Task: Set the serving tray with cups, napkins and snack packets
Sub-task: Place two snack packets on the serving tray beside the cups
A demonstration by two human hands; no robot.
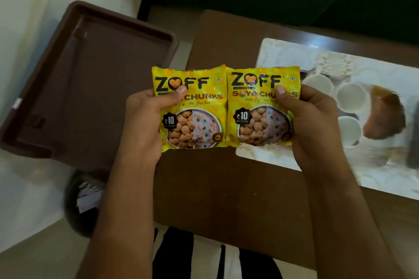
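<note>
1. We hold two yellow snack packets side by side, their inner edges touching, above the surface. Our left hand [145, 120] grips the left packet [192, 106], thumb on its face and fingers behind; our right hand [310, 120] grips the right packet [260, 106] the same way.
2. The brown tray [56, 88] lies to our left, bare inside, its long axis running away from us and tilted slightly right. Our left hand is nearer it; the left packet's edge sits just beside the tray's right rim.
3. We judge the coming move to be a carry leftward, the left packet first.
4. The white cups [350, 97], three of them, stand to our right on a pale mat [283, 158], near our right hand and well apart from the tray.
5. The surface [215, 188] is dark brown wood. The tray overhangs its left edge, resting on something we cannot make out.
6. Pale floor shows at left, with a dark round thing holding white papers, perhaps napkins; a dark green seat stands beyond.
</note>
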